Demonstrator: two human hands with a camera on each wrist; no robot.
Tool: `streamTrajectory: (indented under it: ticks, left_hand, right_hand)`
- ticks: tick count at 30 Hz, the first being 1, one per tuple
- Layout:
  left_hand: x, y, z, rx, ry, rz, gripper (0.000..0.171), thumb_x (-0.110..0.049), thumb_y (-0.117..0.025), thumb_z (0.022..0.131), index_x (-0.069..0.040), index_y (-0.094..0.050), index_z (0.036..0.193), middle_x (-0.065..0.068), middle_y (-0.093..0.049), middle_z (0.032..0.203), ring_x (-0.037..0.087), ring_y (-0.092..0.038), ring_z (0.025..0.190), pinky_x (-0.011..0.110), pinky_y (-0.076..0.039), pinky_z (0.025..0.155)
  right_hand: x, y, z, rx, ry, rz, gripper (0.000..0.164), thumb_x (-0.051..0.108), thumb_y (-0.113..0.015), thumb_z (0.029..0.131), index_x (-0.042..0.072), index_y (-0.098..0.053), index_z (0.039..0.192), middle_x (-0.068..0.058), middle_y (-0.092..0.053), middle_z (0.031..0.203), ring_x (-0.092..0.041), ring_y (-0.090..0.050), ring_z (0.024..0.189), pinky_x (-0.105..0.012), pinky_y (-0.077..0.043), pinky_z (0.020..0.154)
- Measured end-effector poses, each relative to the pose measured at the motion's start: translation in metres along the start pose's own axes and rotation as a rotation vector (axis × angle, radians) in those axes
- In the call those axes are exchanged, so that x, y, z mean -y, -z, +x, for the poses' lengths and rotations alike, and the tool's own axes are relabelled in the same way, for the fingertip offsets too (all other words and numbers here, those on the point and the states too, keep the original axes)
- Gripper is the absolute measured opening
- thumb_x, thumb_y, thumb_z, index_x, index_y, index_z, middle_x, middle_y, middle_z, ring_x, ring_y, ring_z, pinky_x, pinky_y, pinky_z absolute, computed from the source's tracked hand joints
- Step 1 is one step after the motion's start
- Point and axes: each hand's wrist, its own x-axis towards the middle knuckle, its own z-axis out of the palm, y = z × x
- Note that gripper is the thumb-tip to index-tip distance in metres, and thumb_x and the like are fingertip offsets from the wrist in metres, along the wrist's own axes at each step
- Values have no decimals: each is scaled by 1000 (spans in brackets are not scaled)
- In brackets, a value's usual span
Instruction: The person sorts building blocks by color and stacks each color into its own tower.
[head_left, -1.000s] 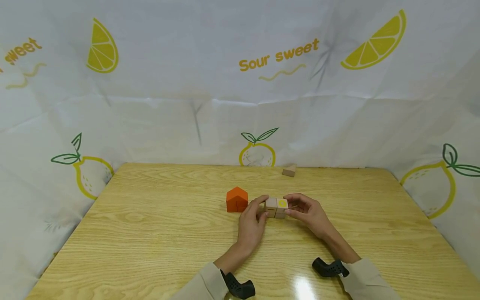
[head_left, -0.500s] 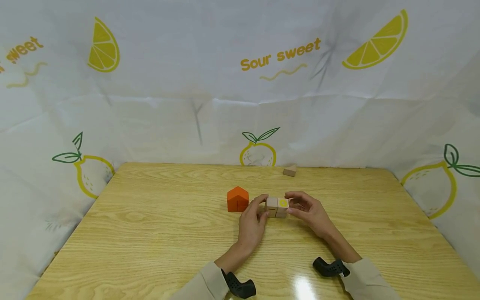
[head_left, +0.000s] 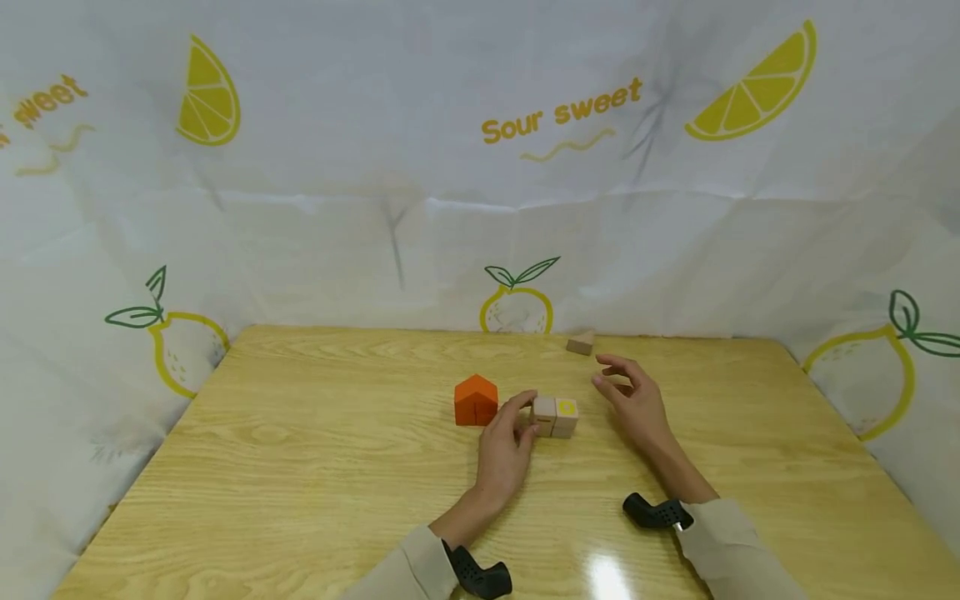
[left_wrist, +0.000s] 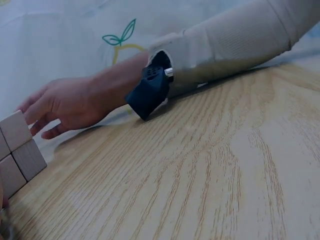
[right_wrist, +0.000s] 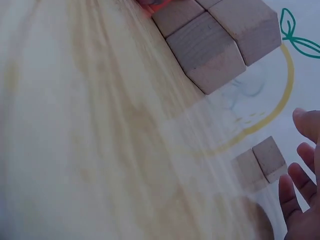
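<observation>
Small plain wooden cubes [head_left: 566, 427] stand pressed together in a stacked group on the table, with a yellow ring on top of the right one. My left hand [head_left: 504, 454] grips the group's left end, thumb at the front and index finger behind. My right hand [head_left: 639, 410] is apart from the cubes, to their right, its fingers loosely bent around nothing. Beyond it, near the far edge, lies a small wooden wedge-like block [head_left: 580, 344]. In the right wrist view the cubes [right_wrist: 215, 45] show two layers, and the right hand's fingers [right_wrist: 302, 180] appear beside the distant block.
An orange house-shaped block piece [head_left: 475, 402] stands just left of my left hand. The wood-grain table [head_left: 300, 475] ends at a white cloth [head_left: 360, 250] printed with lemons. Each wrist carries a black strap mount [head_left: 480, 573].
My right hand has let go of the cubes' right end and moved right and away toward the far block. The left hand keeps its grip, and the cubes stay in place.
</observation>
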Motion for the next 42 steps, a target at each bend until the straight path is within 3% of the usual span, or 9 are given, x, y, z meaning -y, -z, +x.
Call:
streamTrajectory:
  ticks: [3, 9, 11, 21, 32, 42]
  left_hand:
    - [2, -1, -2, 5, 1, -3, 45, 2, -69, 86, -9, -56, 128, 3, -64, 109, 6, -45, 58, 17, -40, 52]
    - [3, -2, -1, 7, -4, -11, 46, 2, -69, 86, -9, -56, 128, 4, -63, 111, 5, -43, 57, 17, -38, 52]
    - [3, -2, 0, 5, -6, -13, 46, 3, -68, 86, -9, -56, 128, 4, -63, 112, 5, -43, 57, 17, -39, 52]
    - [4, -1, 0, 5, -16, -4, 45, 3, -69, 85, -8, -56, 128, 5, -63, 117, 4, -45, 58, 16, -39, 51]
    - [4, -1, 1, 0, -28, 2, 46, 4, -69, 85, -9, -56, 127, 5, -63, 113, 4, -44, 58, 16, -39, 51]
    - [5, -1, 1, -2, -21, 12, 47, 3, -69, 85, -10, -56, 128, 3, -63, 113, 2, -43, 59, 15, -39, 52]
  right_hand:
    - [-4, 1, 4, 11, 0, -56, 41, 18, -62, 95, 3, -54, 132, -13, -50, 129, -31, -49, 113, -19, -45, 83]
    - [-10, 5, 21, 45, 61, -159, 40, 13, -63, 94, 3, -53, 132, -16, -46, 136, -39, -43, 123, -49, -42, 94]
    - [-11, 5, 27, 53, 86, -181, 41, 10, -64, 93, 2, -54, 131, -17, -46, 136, -38, -41, 126, -54, -39, 96]
    - [-18, 0, 46, 144, 192, -279, 45, 4, -66, 90, -2, -52, 132, -23, -43, 140, -40, -35, 131, -58, -31, 100]
    - [-21, 1, 53, 213, 141, -315, 41, 4, -62, 93, -2, -51, 132, -23, -42, 142, -42, -24, 137, -60, -24, 104]
    - [-20, 0, 56, 224, 201, -342, 41, -4, -61, 91, -5, -52, 130, -25, -39, 143, -44, -26, 135, -59, -23, 104]
